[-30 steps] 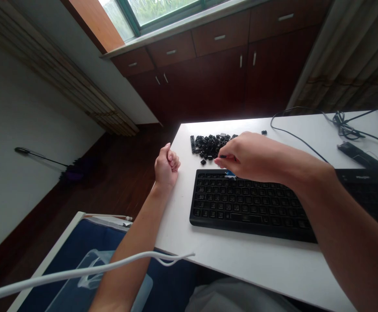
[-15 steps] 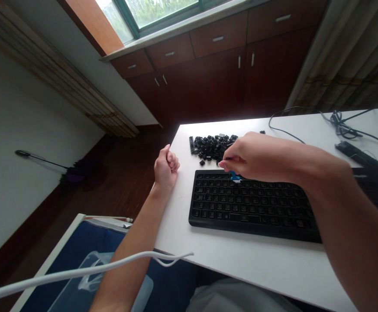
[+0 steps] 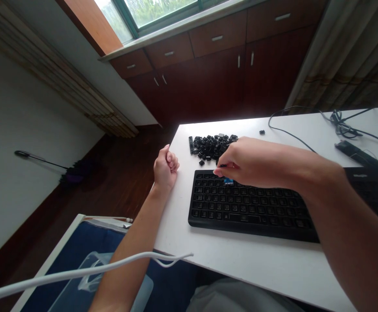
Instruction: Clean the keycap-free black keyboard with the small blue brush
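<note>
A black keyboard (image 3: 243, 208) with its keycaps off lies on the white table (image 3: 240, 255). Over its upper left rows, my right hand (image 3: 250, 160) pinches a small brush (image 3: 228, 180) with a blue head and pale bristles. The bristles are at the keyboard's top rows; the fingers hide most of the handle. Behind the keyboard lies a heap of loose black keycaps (image 3: 210, 148), partly covered by the right hand. My left hand (image 3: 166, 167) rests as a loose fist on the table's left edge, with nothing visible in it.
Toward the back right are a bundled black cable (image 3: 341, 123), a lone keycap (image 3: 262, 131) and a dark flat object (image 3: 354, 151). A white cable (image 3: 111, 266) crosses the lower left foreground. Wooden cabinets (image 3: 201, 82) stand beyond the table.
My right hand has shifted left and slightly down with the brush, along the keyboard's upper rows. The left hand stays in place.
</note>
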`<state>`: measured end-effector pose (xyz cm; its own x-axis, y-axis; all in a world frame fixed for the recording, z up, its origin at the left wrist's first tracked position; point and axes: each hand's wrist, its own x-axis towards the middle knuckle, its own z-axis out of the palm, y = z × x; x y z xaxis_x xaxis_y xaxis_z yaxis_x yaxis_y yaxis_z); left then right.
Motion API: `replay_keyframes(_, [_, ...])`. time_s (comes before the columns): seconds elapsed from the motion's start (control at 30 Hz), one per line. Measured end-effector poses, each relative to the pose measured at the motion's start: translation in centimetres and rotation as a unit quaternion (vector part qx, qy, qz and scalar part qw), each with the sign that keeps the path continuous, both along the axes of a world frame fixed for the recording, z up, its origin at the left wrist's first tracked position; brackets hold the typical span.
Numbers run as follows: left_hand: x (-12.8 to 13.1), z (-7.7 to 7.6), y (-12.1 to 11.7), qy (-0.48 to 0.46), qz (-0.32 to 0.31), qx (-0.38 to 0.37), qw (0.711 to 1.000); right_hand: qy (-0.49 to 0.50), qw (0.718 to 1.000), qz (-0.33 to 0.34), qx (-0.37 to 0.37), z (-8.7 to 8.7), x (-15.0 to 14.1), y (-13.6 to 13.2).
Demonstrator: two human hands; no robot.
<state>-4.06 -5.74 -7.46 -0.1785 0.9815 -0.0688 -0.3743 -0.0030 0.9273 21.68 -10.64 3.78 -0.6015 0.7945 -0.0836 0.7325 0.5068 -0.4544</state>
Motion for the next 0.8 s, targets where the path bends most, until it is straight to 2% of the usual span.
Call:
replay_keyframes(0.5, [0.06, -0.11, 0.05, 0.003, 0.0, -0.001, 1.0, -0.006, 1.0, 0.003, 0.022, -0.08, -0.04, 0.13])
replay_keyframes(0.8, [-0.06, -0.31, 0.26, 0.007, -0.007, 0.005, 1.0, -0.025, 0.996, 0.013, 0.081, 0.77, 0.24, 0.14])
